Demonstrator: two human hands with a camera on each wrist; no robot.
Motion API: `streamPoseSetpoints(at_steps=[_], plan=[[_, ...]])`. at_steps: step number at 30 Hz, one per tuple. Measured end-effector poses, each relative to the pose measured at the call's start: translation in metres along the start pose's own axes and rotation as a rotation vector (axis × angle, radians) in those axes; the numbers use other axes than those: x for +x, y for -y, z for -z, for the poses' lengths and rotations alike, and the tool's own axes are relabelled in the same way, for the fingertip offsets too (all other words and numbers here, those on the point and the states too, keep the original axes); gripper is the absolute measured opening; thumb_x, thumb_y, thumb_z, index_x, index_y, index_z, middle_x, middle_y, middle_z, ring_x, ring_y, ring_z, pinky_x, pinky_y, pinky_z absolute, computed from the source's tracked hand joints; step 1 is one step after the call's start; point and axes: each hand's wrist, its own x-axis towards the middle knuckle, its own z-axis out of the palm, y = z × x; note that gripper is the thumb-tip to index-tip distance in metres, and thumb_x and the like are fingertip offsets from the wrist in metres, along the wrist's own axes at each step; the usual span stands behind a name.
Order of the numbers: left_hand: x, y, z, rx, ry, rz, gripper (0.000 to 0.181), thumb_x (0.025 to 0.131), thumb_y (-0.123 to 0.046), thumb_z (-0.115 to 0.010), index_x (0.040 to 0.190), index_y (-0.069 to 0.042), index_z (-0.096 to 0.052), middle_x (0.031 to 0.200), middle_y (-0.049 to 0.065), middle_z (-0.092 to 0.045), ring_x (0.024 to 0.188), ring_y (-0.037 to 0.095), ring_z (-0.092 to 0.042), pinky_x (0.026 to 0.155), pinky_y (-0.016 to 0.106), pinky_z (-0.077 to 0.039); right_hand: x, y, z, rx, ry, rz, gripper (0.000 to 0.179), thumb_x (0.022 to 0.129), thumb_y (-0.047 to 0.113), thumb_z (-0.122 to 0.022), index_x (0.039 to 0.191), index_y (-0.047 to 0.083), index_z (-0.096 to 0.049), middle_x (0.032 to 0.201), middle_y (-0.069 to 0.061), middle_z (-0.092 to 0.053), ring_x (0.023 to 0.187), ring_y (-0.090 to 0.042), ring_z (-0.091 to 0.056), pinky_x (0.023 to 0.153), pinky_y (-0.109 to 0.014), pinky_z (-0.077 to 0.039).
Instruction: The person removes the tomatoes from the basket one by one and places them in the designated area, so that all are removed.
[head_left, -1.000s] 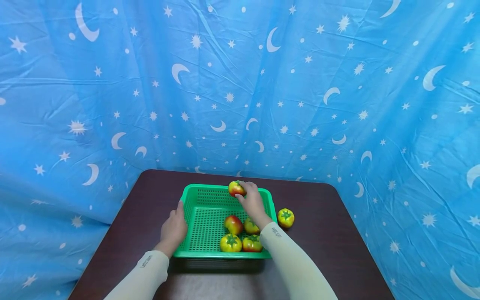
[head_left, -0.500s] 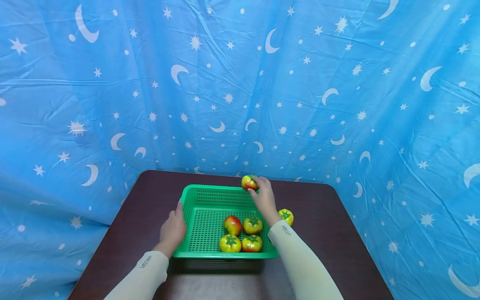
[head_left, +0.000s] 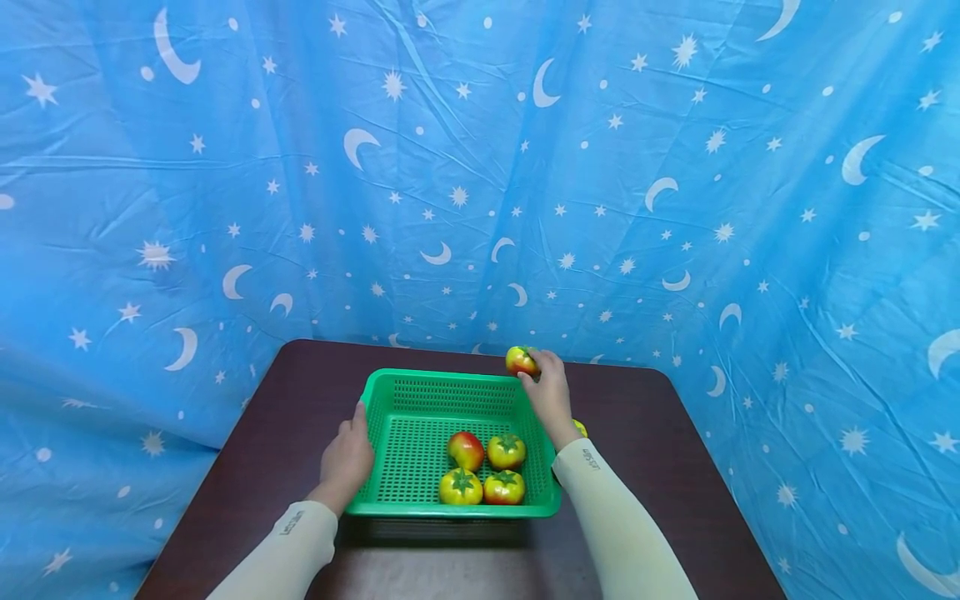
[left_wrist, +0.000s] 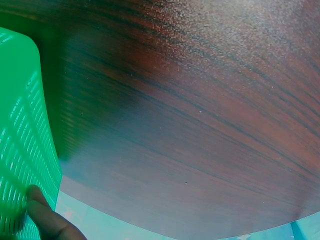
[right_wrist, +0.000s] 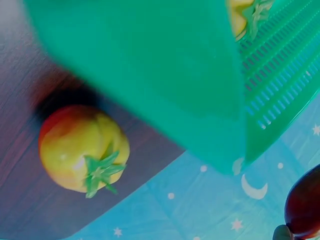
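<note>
My right hand point(head_left: 553, 392) holds a red-and-yellow tomato point(head_left: 519, 361) by its side, above the far right corner of a green plastic basket point(head_left: 442, 510). In the right wrist view, only part of this tomato point(right_wrist: 304, 202) and a fingertip show at the lower right edge. My left hand point(head_left: 347, 458) grips the basket's left side, with fingers point(left_wrist: 47, 217) against the slotted outer wall. Several tomatoes point(head_left: 506, 451) lie in the right half of the basket. Another tomato point(right_wrist: 82, 150) sits on the table outside its right wall, mostly hidden by my right wrist in the head view.
The dark brown wooden table point(head_left: 660, 467) carries the basket near its middle. A blue curtain point(head_left: 480, 167) with white moons and stars hangs behind the table and along both sides.
My right hand has moved right with the tomato, from over the basket's far inside to its far right corner. The forearm now covers most of the outside tomato. The left hand stays put.
</note>
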Motion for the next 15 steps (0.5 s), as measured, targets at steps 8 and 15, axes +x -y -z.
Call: streamPoseSetpoints(at_steps=[8, 15], plan=[[0.001, 0.001, 0.001, 0.014, -0.006, -0.023, 0.067, 0.101, -0.006, -0.046, 0.16, 0.0, -0.014, 0.126, 0.03, -0.053, 0.084, 0.031, -0.06, 0.081, 0.054, -0.052, 0.003, -0.011, 0.014, -0.001, -0.028, -0.041, 0.049, 0.094, 0.013, -0.069, 0.141, 0.006, -0.056, 0.148, -0.019, -0.045, 0.136, -0.036, -0.048, 0.108, -0.049, -0.048], [0.0, 0.002, 0.0, 0.02, -0.017, -0.024, 0.066, 0.101, -0.006, -0.045, 0.159, 0.0, -0.015, 0.125, 0.031, -0.054, 0.084, 0.032, -0.061, 0.081, 0.054, -0.052, -0.002, -0.024, 0.02, -0.019, -0.044, -0.07, 0.047, 0.096, 0.015, -0.067, 0.141, 0.006, -0.055, 0.148, -0.018, -0.045, 0.137, -0.036, -0.046, 0.113, -0.05, -0.043]])
